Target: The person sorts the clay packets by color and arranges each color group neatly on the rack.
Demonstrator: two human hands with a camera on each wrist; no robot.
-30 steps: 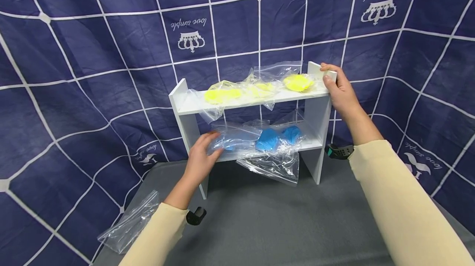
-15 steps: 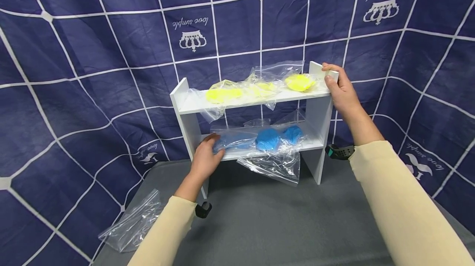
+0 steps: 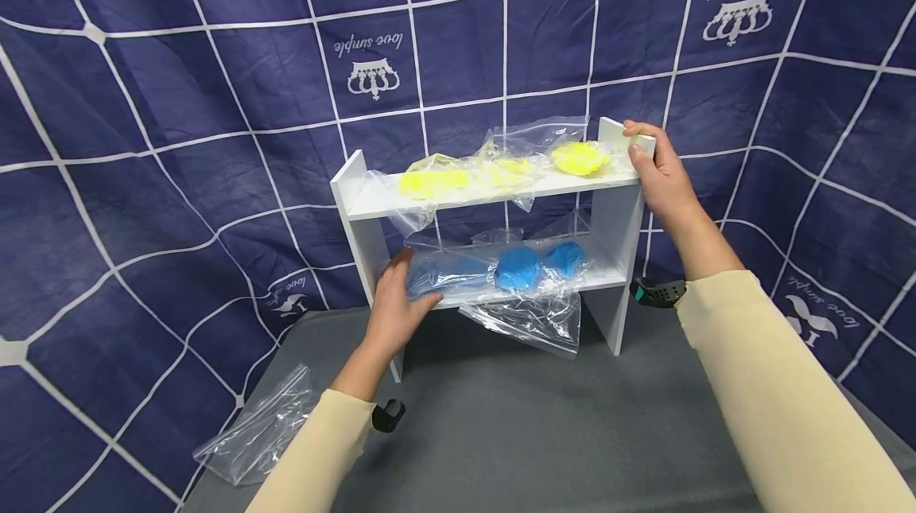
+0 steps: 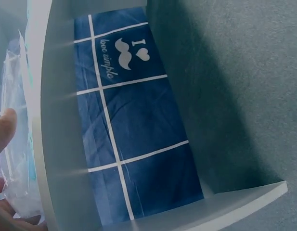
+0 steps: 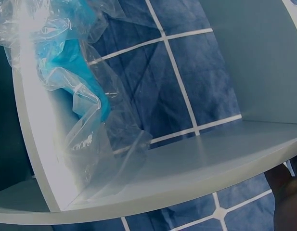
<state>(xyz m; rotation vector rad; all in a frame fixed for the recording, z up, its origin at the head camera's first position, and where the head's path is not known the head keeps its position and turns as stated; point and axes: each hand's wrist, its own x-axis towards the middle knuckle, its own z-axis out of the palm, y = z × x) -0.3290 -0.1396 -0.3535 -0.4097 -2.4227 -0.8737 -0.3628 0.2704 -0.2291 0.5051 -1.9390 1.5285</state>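
Observation:
A white two-tier shelf (image 3: 626,235) stands on the grey surface. My left hand (image 3: 392,308) is at the left end of its lower board, thumb in front and fingers behind, holding the end of a clear zip bag (image 3: 454,270) with something blue inside. In the left wrist view, the thumb (image 4: 6,126) overlaps the clear plastic bag (image 4: 16,168). To its right lie two more bags with blue contents (image 3: 518,269), one hanging over the board's front edge. My right hand (image 3: 664,179) grips the top of the right side panel, thumb in front.
Bags with yellow contents (image 3: 580,158) lie along the upper board. A loose clear zip bag (image 3: 261,433) lies on the grey table (image 3: 529,433) at the left. A dark blue checked cloth (image 3: 236,83) hangs behind and at both sides.
The left-end blue bag has gone from partly lifted to lying flatter on the lower board. My left hand has shifted round its left end, thumb stretching right. The right hand stays on the panel.

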